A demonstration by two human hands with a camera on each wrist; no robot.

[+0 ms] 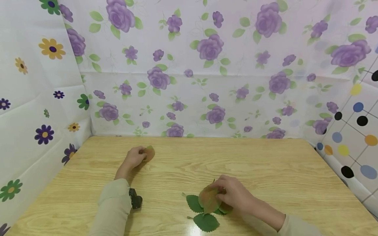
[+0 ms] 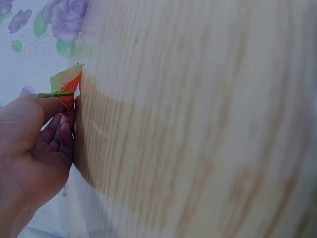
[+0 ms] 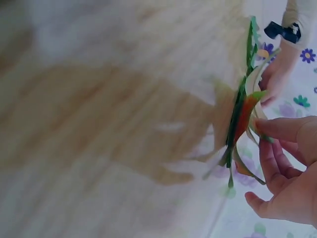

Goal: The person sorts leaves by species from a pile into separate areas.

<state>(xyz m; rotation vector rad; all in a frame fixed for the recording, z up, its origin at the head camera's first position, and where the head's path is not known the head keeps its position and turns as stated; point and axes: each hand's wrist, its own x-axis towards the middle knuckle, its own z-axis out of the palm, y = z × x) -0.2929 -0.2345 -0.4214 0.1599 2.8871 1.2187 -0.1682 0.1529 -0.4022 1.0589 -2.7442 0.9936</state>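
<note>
Floral cloth (image 1: 192,95) is hanging behind a wooden table (image 1: 165,177). The left hand (image 1: 136,156) is pinching a reddish leaf (image 1: 150,154); rightward, the right hand (image 1: 233,193) is pinching another leaf (image 1: 209,199) over piled leaves (image 1: 206,222). Most are already lying together, the left one sitting apart.

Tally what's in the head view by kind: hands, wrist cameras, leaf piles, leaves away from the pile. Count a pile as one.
Hands: 2 (left hand, right hand)
Wrist camera: 1
Leaf pile: 1
Separate leaf: 1
Total: 5
Leaves overlap in the pile; exact leaf count unclear.
</note>
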